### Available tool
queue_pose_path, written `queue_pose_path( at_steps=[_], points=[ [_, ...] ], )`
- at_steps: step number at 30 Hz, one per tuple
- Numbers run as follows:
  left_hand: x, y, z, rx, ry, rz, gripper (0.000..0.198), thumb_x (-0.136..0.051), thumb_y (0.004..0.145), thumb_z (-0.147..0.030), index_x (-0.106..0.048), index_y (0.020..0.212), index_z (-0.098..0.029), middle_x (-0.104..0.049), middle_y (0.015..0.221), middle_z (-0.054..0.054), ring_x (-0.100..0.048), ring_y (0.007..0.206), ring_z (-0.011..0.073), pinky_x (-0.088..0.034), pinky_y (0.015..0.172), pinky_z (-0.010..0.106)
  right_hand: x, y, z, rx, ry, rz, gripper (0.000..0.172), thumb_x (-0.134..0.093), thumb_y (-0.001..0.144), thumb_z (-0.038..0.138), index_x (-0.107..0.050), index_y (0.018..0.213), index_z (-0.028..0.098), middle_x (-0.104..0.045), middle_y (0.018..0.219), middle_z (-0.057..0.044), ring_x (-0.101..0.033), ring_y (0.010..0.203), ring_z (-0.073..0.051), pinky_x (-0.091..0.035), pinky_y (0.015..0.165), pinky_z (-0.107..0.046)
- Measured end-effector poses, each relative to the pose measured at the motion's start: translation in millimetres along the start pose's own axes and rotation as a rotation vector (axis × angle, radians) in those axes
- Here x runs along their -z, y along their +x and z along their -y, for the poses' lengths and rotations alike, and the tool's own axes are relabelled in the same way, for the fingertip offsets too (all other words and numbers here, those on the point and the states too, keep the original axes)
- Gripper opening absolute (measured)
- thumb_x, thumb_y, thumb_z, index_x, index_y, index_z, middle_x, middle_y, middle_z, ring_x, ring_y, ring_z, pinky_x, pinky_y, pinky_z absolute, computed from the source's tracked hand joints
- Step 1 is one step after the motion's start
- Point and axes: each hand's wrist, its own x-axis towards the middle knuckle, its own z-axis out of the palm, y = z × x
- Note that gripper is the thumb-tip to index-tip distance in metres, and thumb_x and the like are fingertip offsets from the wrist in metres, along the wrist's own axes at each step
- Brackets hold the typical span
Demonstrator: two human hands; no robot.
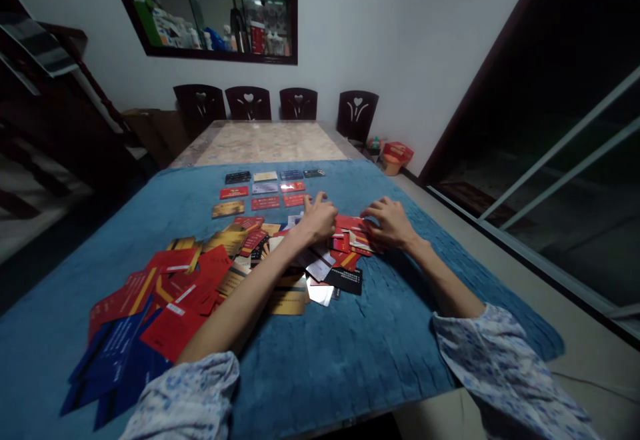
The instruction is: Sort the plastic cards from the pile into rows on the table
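Observation:
A loose heap of plastic-looking cards (257, 241) in red, gold, black and white spreads across the blue cloth before me. My left hand (320, 220) is over the far side of this heap, its fingers bent and apart. At the right end, my right hand (389, 221) curves its spread fingers against some red cards (350, 223); its thumb is partly hidden. Near my hands lie a black card (349, 280) and a gold card (289, 297). Beyond the heap, small card stacks stand in rows, among them a gold one (228, 209) and a red one (265, 203).
Larger red packets (173, 328) and blue packets (107, 353) overlap at the left. The blue cloth (350, 360) covers the near part of a long table with a marble-like top (275, 140). Several dark chairs (249, 103) stand at its far end.

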Motion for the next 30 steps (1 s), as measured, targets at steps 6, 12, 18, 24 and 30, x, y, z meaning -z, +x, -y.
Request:
queue_pose_path(
  at_steps=[6,12,18,24,30],
  points=[
    [-6.8,6,-11,0.004,-0.019,0.032,0.024,-0.051,0.088,-0.017,-0.073,0.099,-0.017,-0.072,0.123,0.015,-0.037,0.142,0.0385,-0.036,0.107,0.065,-21,-9,-14,0.059,0.119,-0.087,0.031,-0.053,0.097,0.038,-0.077,0.11,0.023,-0.074,0.116,-0.012,-0.052,0.108,-0.029,-0.035,0.081,-0.04],
    [-12.9,7,-13,-0.009,-0.041,0.058,0.028,-0.044,0.091,-0.019,-0.071,0.099,-0.017,-0.071,0.127,0.015,-0.036,0.144,0.0405,-0.032,0.109,0.071,-25,-10,-14,0.103,0.144,-0.051,0.036,-0.059,0.096,0.046,-0.074,0.12,0.024,-0.072,0.124,-0.013,-0.053,0.113,-0.032,-0.039,0.083,-0.042],
    [-17.6,7,-14,-0.009,-0.037,0.086,0.024,-0.05,0.086,-0.015,-0.072,0.096,-0.016,-0.071,0.124,0.015,-0.035,0.145,0.0412,-0.033,0.11,0.07,-30,-9,-14,0.095,0.164,-0.019,0.037,-0.058,0.097,0.047,-0.074,0.122,0.025,-0.072,0.125,-0.012,-0.054,0.113,-0.032,-0.042,0.084,-0.043],
    [-25.9,10,-12,-0.019,-0.016,0.066,0.026,-0.049,0.087,-0.016,-0.073,0.097,-0.017,-0.069,0.124,0.016,-0.038,0.142,0.0407,-0.036,0.107,0.068,-37,-7,-18,0.107,0.199,-0.03,0.035,-0.056,0.098,0.048,-0.074,0.118,0.025,-0.073,0.123,-0.012,-0.053,0.111,-0.032,-0.041,0.083,-0.043],
    [-26.4,9,-11,-0.029,-0.01,0.057,0.028,-0.049,0.088,-0.015,-0.075,0.098,-0.016,-0.068,0.125,0.017,-0.04,0.139,0.0399,-0.036,0.107,0.068,-38,-8,-17,0.12,0.192,-0.06,0.034,-0.053,0.1,0.049,-0.075,0.114,0.026,-0.073,0.122,-0.012,-0.054,0.108,-0.031,-0.04,0.08,-0.041]
  ],
)
